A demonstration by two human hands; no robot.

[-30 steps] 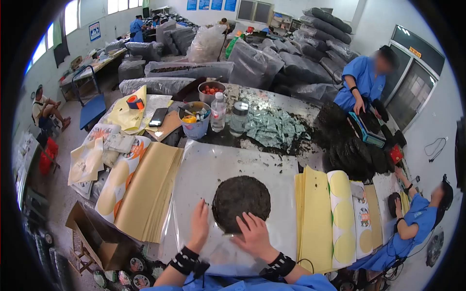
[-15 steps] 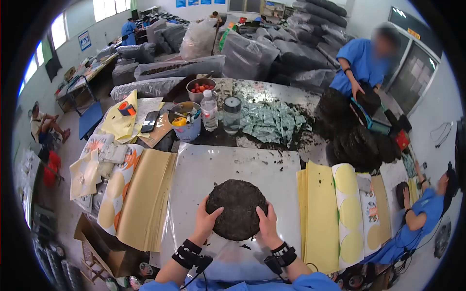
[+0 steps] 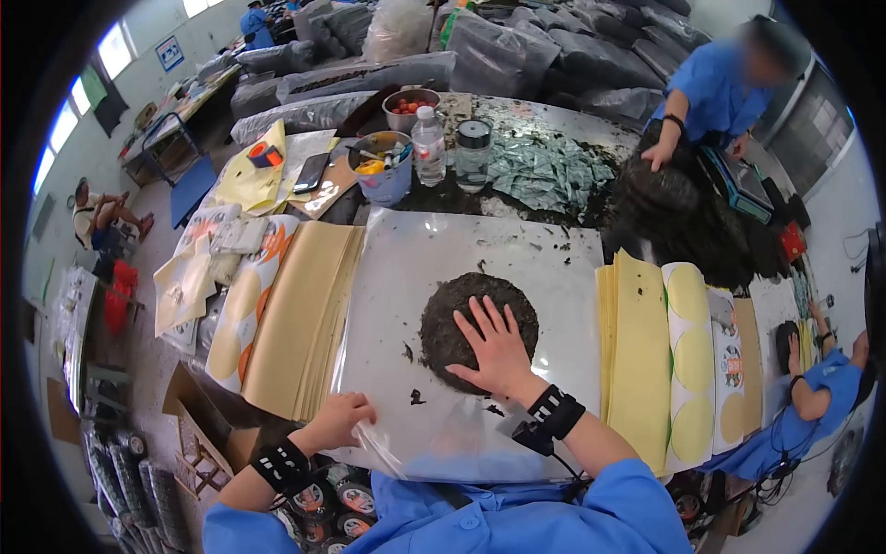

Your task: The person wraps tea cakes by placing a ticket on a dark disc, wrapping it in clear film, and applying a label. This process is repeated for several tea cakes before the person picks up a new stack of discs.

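Blue sleeves (image 3: 614, 480), black wristbands (image 3: 556, 413)

Bkgd bags (image 3: 600, 60) cut off @ top.

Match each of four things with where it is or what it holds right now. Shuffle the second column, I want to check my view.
1. Right hand
2. Left hand
3. Phone
4. Metal bowl

A. Holds red round items
B. At the clear sheet's near left corner
C. Spread on the dark disc
D. Lying left of the bucket

Pairs: 1-C, 2-B, 3-D, 4-A
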